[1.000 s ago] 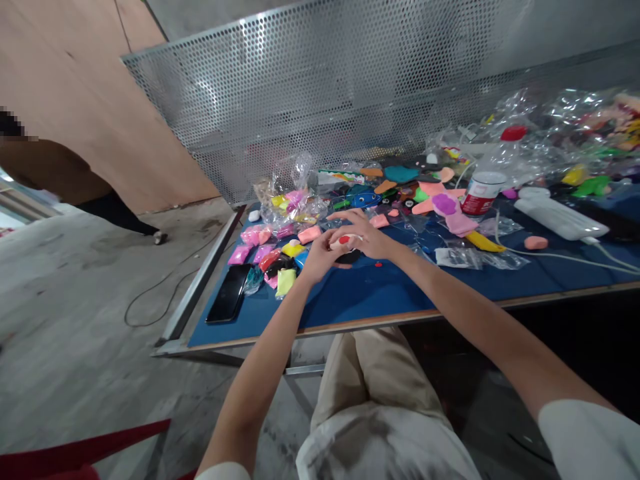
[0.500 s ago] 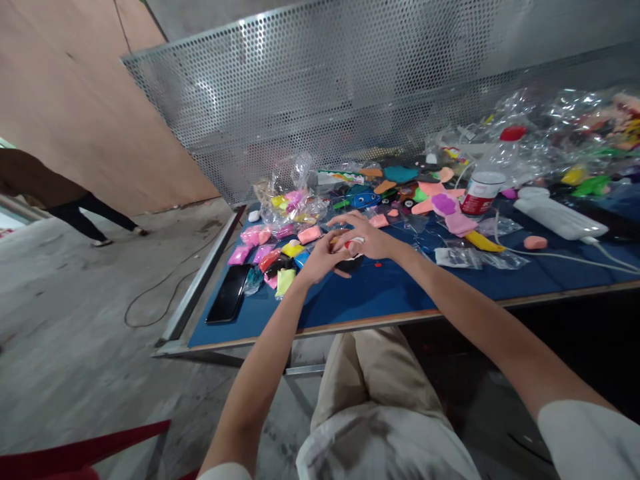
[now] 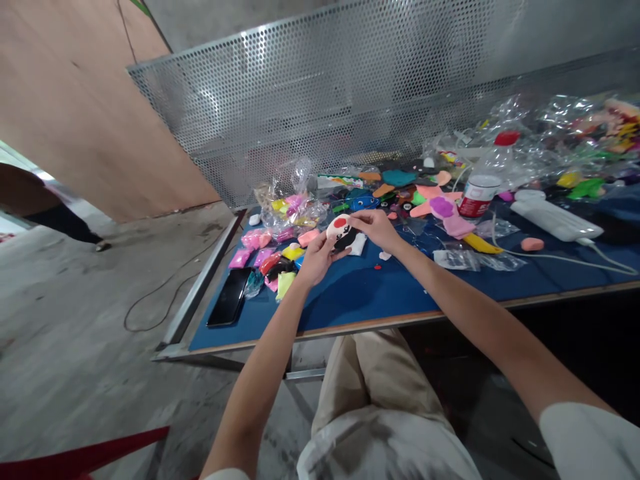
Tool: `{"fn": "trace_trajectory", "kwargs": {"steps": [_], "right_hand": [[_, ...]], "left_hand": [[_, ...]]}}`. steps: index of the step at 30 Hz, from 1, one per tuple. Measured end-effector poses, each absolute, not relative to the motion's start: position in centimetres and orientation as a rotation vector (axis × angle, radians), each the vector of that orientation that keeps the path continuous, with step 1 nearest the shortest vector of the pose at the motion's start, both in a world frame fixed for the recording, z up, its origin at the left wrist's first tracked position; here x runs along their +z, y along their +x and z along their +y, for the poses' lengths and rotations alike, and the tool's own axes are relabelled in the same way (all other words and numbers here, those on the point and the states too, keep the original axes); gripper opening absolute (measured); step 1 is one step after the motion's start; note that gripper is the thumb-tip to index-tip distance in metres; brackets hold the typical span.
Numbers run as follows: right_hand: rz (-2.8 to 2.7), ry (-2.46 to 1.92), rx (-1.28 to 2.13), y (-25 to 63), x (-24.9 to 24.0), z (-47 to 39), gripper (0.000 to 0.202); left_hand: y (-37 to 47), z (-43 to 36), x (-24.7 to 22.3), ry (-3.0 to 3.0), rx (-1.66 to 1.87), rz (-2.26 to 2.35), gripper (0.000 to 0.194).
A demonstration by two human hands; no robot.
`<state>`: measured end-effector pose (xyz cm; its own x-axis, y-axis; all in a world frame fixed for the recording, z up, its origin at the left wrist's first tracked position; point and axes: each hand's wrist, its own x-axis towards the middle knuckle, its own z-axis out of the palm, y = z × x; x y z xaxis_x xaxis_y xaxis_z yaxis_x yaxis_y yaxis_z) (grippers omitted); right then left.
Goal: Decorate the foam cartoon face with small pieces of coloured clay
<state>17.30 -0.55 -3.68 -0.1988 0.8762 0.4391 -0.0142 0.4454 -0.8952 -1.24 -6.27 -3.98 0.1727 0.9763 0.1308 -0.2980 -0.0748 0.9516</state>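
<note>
A small modelling-clay figure (image 3: 344, 235), white and black with a red round patch on top and dark face marks, is held up over the table. My left hand (image 3: 318, 259) grips it from the left and below, fingers closed around its lower part. At its upper right edge, my right hand (image 3: 376, 228) is closed in a pinch with thumb and fingertips touching the figure. Behind and right of it lies a white lump (image 3: 358, 244). A small white bit (image 3: 385, 256) and a tiny red bit (image 3: 377, 267) rest on the blue table (image 3: 350, 300).
Left are colourful clay packets (image 3: 240, 258) and a black phone (image 3: 229, 298). Right stand a red-capped bottle (image 3: 480, 193) and a white device with a cable (image 3: 557, 217). Clear wrappers and clay pieces line the back before a perforated metal panel (image 3: 310, 93). A person (image 3: 50, 213) is far left.
My hands, earlier overlapping around the figure, have drawn apart, so its red patch and face now show. The white lump and bit have come into view. The person at left moved further left.
</note>
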Motion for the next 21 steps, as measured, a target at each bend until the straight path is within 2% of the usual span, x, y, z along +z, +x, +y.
{"fn": "trace_trajectory", "kwargs": {"steps": [9, 14, 17, 21], "right_hand": [[-1.536, -0.785, 0.862, 17.48, -3.19, -0.93, 0.046], [-1.465, -0.734, 1.052, 17.07, -3.25, -0.98, 0.056], [-1.518, -0.734, 1.178, 16.9, -3.42, -0.91, 0.055], [-1.576, -0.718, 1.053, 17.09, -3.28, -1.03, 0.052]], "left_hand": [[-1.79, -6.23, -3.8, 1.314, 1.307, 1.035, 0.047], [-1.17, -5.87, -4.05, 1.21, 1.421, 1.025, 0.038], [-1.11, -5.69, -4.2, 1.132, 1.501, 1.015, 0.036], [-1.22, -5.8, -4.27, 1.154, 1.46, 0.985, 0.048]]}}
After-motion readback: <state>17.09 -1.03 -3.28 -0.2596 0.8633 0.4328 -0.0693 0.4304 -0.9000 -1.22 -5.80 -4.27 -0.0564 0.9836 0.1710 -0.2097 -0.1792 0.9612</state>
